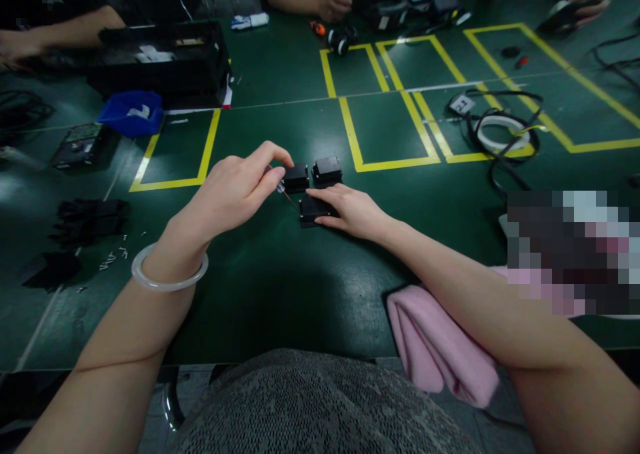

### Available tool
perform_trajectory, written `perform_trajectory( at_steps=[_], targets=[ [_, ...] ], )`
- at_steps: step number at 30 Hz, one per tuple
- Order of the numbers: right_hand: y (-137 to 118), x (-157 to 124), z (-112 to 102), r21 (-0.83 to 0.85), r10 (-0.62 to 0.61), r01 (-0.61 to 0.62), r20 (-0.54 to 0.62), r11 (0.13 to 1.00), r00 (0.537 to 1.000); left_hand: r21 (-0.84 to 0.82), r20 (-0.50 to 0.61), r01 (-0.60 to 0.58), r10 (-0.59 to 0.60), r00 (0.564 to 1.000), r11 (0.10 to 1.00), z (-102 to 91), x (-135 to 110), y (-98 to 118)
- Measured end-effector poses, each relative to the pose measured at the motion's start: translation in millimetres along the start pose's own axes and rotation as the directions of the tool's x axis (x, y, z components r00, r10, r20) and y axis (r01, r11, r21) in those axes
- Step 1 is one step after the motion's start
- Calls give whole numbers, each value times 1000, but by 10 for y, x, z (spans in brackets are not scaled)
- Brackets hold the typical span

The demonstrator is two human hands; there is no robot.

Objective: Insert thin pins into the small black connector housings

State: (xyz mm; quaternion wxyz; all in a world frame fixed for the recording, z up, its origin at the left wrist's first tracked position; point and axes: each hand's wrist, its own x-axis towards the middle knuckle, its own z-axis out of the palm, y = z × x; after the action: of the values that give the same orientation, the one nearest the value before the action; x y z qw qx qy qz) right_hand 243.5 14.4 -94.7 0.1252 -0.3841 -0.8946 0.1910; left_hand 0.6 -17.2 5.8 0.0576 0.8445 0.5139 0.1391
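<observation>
1. far left, loose black parts (pixel 87 221) and a few small screws (pixel 113 259) lie near the table's left edge, well apart from the hands. a blue tray (pixel 131 112) sits beyond them, beside a yellow tape outline (pixel 207 149).
2. the left hand (pixel 235 191), with a pale bangle (pixel 167 277) on its wrist, has thumb and fingers pinched shut on a thin tool (pixel 286 194). the tool slants down toward the near black box (pixel 313 209).
3. that box lies flat on the green table (pixel 280 294) at mid-table, just in front of the left rear box (pixel 297 176) and the right rear box (pixel 327 170), which stand side by side.
4. the right hand (pixel 350 211) lies over the near black box, fingers stretched across its top and thumb at its near side, lightly closed on it.
5. bare table runs from the boxes to the near edge. a pink cloth (pixel 435 347) hangs over that edge under the right forearm.
6. further right, a cable coil (pixel 503 133) lies well apart.
</observation>
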Motion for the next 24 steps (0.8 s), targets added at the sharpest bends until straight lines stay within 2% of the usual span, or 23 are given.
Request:
perform_trajectory(
  at_steps=[4, 24],
  targets=[
    [-3, 2, -2, 2, 0, 0, 3, 1000, 1000, 4, -27, 4, -4, 1000, 1000, 14, 5, -14],
    [-9, 3, -8, -14, 1, -1, 16, 1000, 1000, -23, 7, 10, -10, 1000, 1000, -14, 2, 1]
  ],
)
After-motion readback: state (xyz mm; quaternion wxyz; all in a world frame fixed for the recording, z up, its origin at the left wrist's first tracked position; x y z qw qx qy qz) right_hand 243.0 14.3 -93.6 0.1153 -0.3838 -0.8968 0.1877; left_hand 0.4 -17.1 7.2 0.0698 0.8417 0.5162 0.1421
